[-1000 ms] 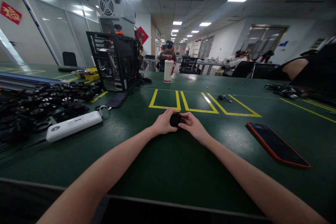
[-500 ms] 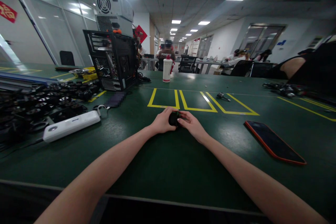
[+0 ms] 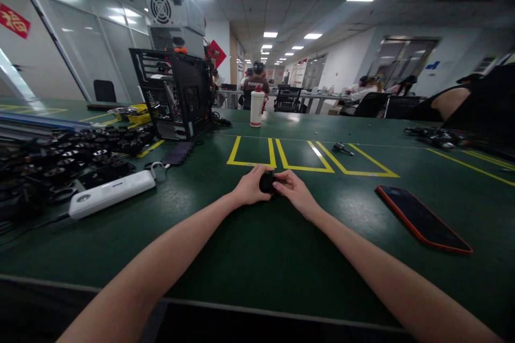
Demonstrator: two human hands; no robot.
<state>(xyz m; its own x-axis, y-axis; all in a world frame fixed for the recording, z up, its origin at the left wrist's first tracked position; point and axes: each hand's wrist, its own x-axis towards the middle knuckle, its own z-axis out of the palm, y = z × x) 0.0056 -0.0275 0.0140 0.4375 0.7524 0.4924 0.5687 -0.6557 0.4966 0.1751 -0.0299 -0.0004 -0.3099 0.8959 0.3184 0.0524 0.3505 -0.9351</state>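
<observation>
My left hand (image 3: 251, 186) is curled around a small dark part (image 3: 266, 182), with the thumb on its near side and the fingers over its far side. From the right, my right hand (image 3: 293, 187) pinches at the edge of the same part with thumb and fingertips. The part is black and blocky; its exact kind is too small and too covered to make out. Both hands are low over the green tabletop (image 3: 249, 257), just in front of the yellow tape outlines (image 3: 281, 158).
An orange-edged phone (image 3: 424, 218) lies to the right, a white power strip (image 3: 112, 193) to the left beside a heap of black parts (image 3: 80, 153). Farther back stand an open computer case (image 3: 189, 91) and a white cup (image 3: 256, 109). A small metal-and-black piece (image 3: 343, 148) lies within the tape.
My right fingertips have shifted very slightly at the dark part, and a greenish edge on it no longer shows. The whole view has moved a little; otherwise things stay put.
</observation>
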